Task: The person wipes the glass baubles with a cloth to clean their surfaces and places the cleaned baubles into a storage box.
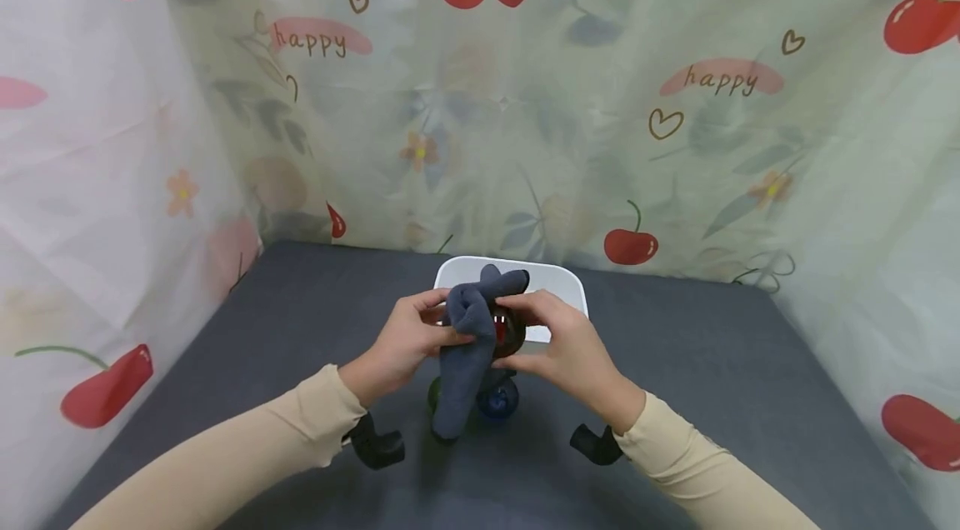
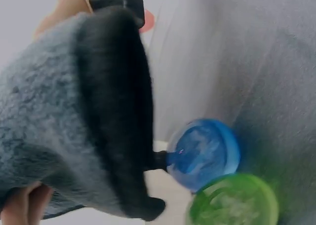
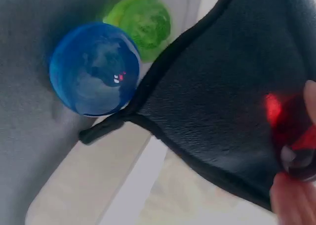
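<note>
My left hand (image 1: pixel 410 342) pinches a grey cloth (image 1: pixel 461 380) with dark edging, its lower part hanging down toward the table. In my right hand (image 1: pixel 570 347), thumb and fingers grip a dark red, see-through round object (image 1: pixel 510 334) from its right side. The cloth lies against that object's left side; in the right wrist view the cloth's dark, smooth face spreads behind the red piece (image 3: pixel 291 131). Below the hands, a blue see-through round object (image 1: pixel 498 401) sits on the table, and a similar green one (image 1: pixel 433 395) is partly hidden by the cloth.
Just behind the hands stands a white bin (image 1: pixel 558 280). The table has a dark grey cover (image 1: pixel 675 397). Curtains (image 1: pixel 487 138) printed with cherries enclose its back and sides. Black camera mounts (image 1: pixel 600 445) jut inward from both wrists.
</note>
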The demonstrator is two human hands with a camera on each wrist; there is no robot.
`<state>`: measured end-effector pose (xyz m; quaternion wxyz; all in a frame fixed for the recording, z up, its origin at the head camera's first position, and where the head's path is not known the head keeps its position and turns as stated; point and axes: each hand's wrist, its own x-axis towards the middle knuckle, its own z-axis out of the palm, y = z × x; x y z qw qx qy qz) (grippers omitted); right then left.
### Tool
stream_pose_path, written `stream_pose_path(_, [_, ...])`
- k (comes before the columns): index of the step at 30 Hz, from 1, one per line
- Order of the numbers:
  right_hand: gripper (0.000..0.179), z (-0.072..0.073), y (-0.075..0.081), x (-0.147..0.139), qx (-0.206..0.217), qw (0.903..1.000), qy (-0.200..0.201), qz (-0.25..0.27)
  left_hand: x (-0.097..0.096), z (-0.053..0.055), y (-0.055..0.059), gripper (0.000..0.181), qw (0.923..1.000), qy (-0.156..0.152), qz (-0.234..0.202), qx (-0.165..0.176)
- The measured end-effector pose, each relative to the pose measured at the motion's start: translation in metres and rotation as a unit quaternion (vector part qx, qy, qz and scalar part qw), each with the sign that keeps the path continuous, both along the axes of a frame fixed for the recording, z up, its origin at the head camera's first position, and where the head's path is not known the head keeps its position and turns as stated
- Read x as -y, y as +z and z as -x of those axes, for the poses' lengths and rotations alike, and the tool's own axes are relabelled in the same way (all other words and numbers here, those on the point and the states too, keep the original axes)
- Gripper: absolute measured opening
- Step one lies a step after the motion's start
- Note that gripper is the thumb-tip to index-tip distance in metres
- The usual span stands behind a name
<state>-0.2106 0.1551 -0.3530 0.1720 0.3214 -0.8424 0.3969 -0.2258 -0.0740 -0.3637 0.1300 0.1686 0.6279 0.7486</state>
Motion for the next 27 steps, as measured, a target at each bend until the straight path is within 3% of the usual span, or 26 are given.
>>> stream_pose_path(2, [0.067,-0.001,-0.0002,-0.0001,0.055,0.9978,0.011,0.036,-0.0007,-0.0013,-0.0013,0.048,0.9998,0.016,-0.008,0.001])
stream_pose_path(3, [0.066,-0.0018,-0.0002,0.0,0.095,0.9926,0.025,0.072,-0.0009,-0.0015,-0.002,0.048,0.9997,0.018,-0.016,0.004])
stream_pose_path(5, [0.065,-0.0025,-0.0004,0.0011,0.172,0.9732,0.047,0.145,-0.0017,-0.0013,-0.0026,0.049,0.9994,0.012,-0.03,0.016])
stream_pose_path(6, [0.065,-0.0026,-0.0002,0.0016,0.195,0.9654,0.051,0.166,-0.002,-0.0007,-0.0027,0.051,0.9991,0.004,-0.036,0.021])
stream_pose_path(7, [0.065,-0.0025,0.0003,0.0021,0.197,0.9644,0.051,0.169,-0.0023,0.0001,-0.0028,0.053,0.9989,-0.005,-0.039,0.026])
stream_pose_path(9, [0.067,-0.0013,0.0014,0.0027,0.153,0.9797,0.043,0.122,-0.0028,0.0016,-0.0028,0.056,0.9988,-0.021,-0.033,0.03])
stream_pose_path(11, [0.068,0.0002,0.002,0.0023,0.067,0.9972,0.008,0.032,-0.0026,0.0029,-0.0024,0.057,0.9993,-0.023,-0.016,0.024])
stream_pose_path(13, [0.069,0.0011,0.0025,0.0015,-0.009,0.999,-0.021,-0.038,-0.0023,0.004,-0.0023,0.055,0.9998,-0.015,0.002,0.014])
stream_pose_path(14, [0.069,0.0014,0.0024,0.0011,-0.021,0.9983,-0.022,-0.05,-0.0019,0.0043,-0.0023,0.053,0.9999,-0.011,0.009,0.008])
stream_pose_path(15, [0.067,0.0021,0.0016,0.0007,-0.014,0.9987,-0.016,-0.047,-0.0014,0.0044,-0.0025,0.052,0.9999,-0.005,0.013,0.006])
stream_pose_path(17, [0.065,0.0024,-0.0003,-0.0004,0.049,0.9987,0.014,0.001,-0.0001,0.0039,-0.0031,0.05,0.9999,0.003,0.002,0.012])
stream_pose_path(18, [0.064,0.0025,-0.0014,-0.0004,0.092,0.9943,0.033,0.043,0.0007,0.0032,-0.0032,0.05,0.9998,0.003,-0.008,0.019])
stream_pose_path(20, [0.065,0.0033,-0.0039,0.0002,0.162,0.9756,0.067,0.132,0.0017,0.002,-0.0039,0.051,0.999,-0.006,-0.031,0.031])
stream_pose_path(21, [0.065,0.0032,-0.0043,0.001,0.185,0.9665,0.076,0.161,0.0021,0.0014,-0.0038,0.053,0.9984,-0.013,-0.042,0.036])
stream_pose_path(22, [0.066,0.0027,-0.0039,0.0017,0.19,0.9639,0.077,0.17,0.0022,0.001,-0.0035,0.054,0.9977,-0.02,-0.05,0.04])
stream_pose_path(24, [0.066,0.003,-0.0026,0.0034,0.151,0.9754,0.061,0.148,0.0021,0.001,-0.0026,0.058,0.9972,-0.032,-0.054,0.041])
stream_pose_path(27, [0.067,0.0031,0.0018,0.004,0.035,0.9984,0.012,0.042,0.0016,0.0023,-0.0018,0.061,0.9977,-0.034,-0.051,0.031])
